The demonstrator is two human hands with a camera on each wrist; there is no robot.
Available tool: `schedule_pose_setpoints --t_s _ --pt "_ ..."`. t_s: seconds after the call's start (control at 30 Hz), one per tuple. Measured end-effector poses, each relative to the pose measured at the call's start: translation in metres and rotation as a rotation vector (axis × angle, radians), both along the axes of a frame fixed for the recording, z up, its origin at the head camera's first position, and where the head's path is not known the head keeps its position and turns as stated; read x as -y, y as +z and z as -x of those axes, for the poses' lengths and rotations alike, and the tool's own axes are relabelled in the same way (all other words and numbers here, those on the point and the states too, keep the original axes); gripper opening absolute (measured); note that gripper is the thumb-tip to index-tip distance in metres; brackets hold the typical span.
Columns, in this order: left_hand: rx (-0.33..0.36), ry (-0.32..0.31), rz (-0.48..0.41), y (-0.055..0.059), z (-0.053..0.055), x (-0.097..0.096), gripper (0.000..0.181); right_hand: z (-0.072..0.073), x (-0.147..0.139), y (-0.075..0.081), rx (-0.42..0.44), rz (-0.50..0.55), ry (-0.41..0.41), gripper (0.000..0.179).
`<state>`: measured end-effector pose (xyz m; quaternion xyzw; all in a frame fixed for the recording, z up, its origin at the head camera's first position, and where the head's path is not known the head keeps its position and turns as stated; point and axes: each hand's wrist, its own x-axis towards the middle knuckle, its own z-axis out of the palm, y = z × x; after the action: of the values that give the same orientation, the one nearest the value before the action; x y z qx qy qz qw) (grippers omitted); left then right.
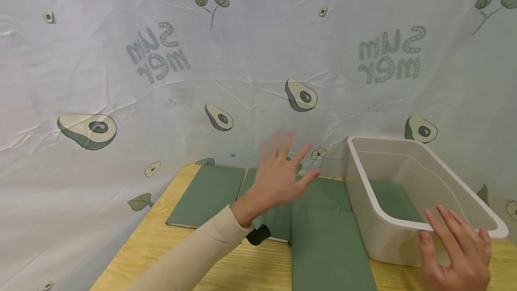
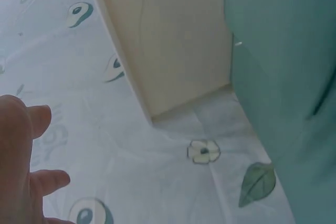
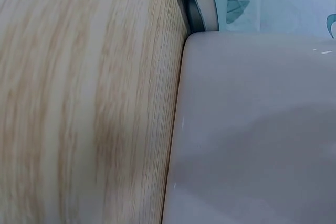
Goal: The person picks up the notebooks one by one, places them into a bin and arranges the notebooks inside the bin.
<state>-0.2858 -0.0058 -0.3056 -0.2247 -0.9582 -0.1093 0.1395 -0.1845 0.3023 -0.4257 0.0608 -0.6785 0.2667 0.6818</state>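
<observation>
My left hand (image 1: 278, 176), fingers spread and straight, hovers over the green hardcover books near the back of the table and holds nothing. One green book (image 1: 210, 194) lies at the left, and another (image 1: 329, 246) lies nearer at the front, overlapping those behind it. At the right stands a whitish plastic bin (image 1: 363, 196) with a green book (image 1: 392, 199) flat on its floor. My right hand (image 1: 458, 248) rests on the bin's front rim, its fingers extended over the edge and the thumb outside. The right wrist view shows the bin's outer wall (image 3: 252, 129) but no fingers.
A pale curtain (image 1: 250, 57) printed with avocados, flowers and lettering hangs behind the table and along its left side. The wood-grain tabletop (image 1: 238, 264) shows in front of the books and along the left edge.
</observation>
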Motion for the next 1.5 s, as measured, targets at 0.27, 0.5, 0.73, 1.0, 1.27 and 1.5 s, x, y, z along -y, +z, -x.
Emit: schedule_pose_setpoints --t_s 0.27,0.5,0.73,1.0,1.27,1.5 --pt "-0.047 0.009 -0.075 -0.002 -0.012 0.033 0.07 0.001 0.004 0.003 -0.039 0.009 0.007 0.039" --pt "-0.04 0.018 -0.108 -0.005 -0.021 0.05 0.072 -0.002 0.013 0.01 -0.003 0.008 -0.019 0.036" --pt "-0.025 0.01 -0.096 -0.011 -0.028 0.057 0.077 0.001 0.021 0.011 -0.066 0.036 -0.031 0.031" --pt "-0.001 -0.022 -0.113 -0.017 -0.036 0.053 0.077 -0.001 0.018 0.007 -0.011 0.059 -0.069 0.032" --pt "0.138 -0.073 -0.111 -0.027 -0.037 0.05 0.079 0.009 0.011 0.004 -0.14 0.048 -0.051 0.033" --pt "0.353 -0.161 -0.141 -0.05 -0.032 0.035 0.077 0.012 0.008 0.007 -0.165 0.038 -0.057 0.03"
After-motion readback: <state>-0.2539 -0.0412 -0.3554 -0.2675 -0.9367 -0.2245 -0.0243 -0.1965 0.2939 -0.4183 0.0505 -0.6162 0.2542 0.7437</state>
